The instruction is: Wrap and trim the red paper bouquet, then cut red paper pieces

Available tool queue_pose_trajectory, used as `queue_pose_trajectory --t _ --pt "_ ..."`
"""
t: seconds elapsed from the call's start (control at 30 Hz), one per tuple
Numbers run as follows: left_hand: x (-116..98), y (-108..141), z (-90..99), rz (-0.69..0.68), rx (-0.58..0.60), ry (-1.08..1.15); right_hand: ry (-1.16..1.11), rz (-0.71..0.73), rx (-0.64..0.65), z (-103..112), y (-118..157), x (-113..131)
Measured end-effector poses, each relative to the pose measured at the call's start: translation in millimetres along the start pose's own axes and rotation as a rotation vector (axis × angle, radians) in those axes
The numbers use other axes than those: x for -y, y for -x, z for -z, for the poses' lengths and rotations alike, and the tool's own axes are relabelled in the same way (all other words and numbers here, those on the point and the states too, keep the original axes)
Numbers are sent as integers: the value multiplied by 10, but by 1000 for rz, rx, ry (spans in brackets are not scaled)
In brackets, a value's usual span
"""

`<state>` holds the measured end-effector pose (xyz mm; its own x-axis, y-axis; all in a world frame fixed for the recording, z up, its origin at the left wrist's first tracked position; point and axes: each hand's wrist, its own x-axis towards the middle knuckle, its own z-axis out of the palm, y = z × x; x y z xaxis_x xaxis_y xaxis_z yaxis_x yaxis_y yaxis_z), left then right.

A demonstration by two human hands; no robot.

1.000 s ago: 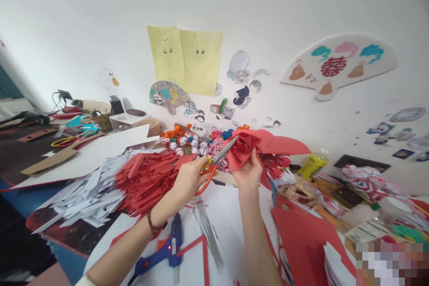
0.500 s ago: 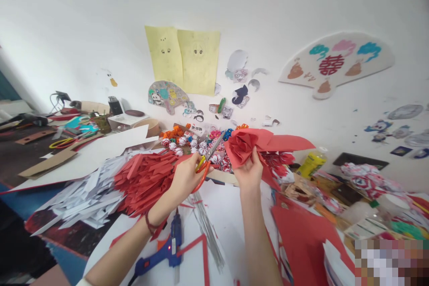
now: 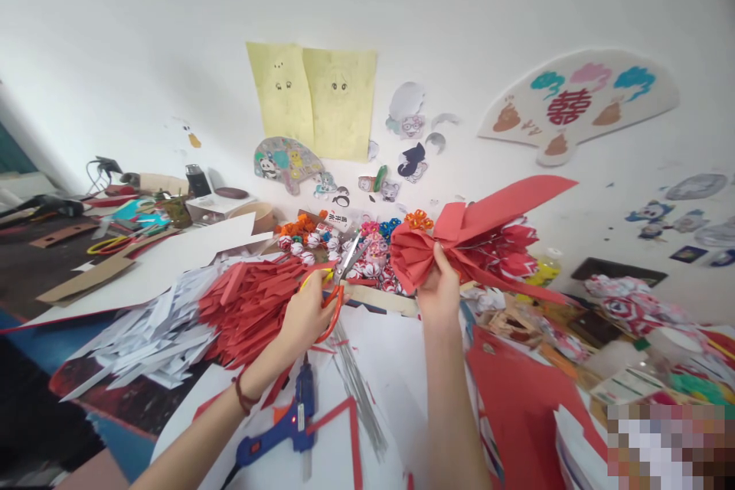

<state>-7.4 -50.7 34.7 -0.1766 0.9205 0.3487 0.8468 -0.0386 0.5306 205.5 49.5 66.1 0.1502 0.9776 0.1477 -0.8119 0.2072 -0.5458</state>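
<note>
My left hand (image 3: 307, 314) grips a pair of scissors (image 3: 347, 263) with orange and yellow handles; the blades point up and stand slightly apart. Closed around the gathered middle of a red paper-wrapped bouquet (image 3: 488, 220) is my right hand (image 3: 441, 287). Its crinkled end fans out to the left, while red and white folded flowers (image 3: 517, 245) show among the paper at the right. The scissors are to the left of the bouquet, not touching it. Below my left wrist lies a blue glue gun (image 3: 299, 413) with a lit red light.
Piles of red paper strips (image 3: 246, 306) and white paper strips (image 3: 149, 337) lie at left. Thin wires (image 3: 359, 390) rest on the white work surface. Small colourful craft flowers (image 3: 373, 245) line the back. Red sheets (image 3: 517, 398) and clutter fill the right side.
The bouquet has turned in my right hand, so its flowered side now extends up and right. My left hand has dropped slightly left with the scissors, whose blades have spread.
</note>
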Motion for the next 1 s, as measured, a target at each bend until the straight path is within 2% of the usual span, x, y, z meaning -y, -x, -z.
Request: queue_pose_trajectory --t 0.17,0.43,0.63,0.83,1.0 --pt "77 78 63 39 38 -53 160 43 -60 -63 74 50" --pt "159 175 154 18 118 -144 317 78 -1 -118 141 180" --pt "152 176 146 28 195 -164 407 42 37 -87 147 212" --pt "207 116 104 55 198 -183 567 92 61 105 -11 114" --pt "267 25 111 103 163 -273 652 166 121 393 -256 -180"
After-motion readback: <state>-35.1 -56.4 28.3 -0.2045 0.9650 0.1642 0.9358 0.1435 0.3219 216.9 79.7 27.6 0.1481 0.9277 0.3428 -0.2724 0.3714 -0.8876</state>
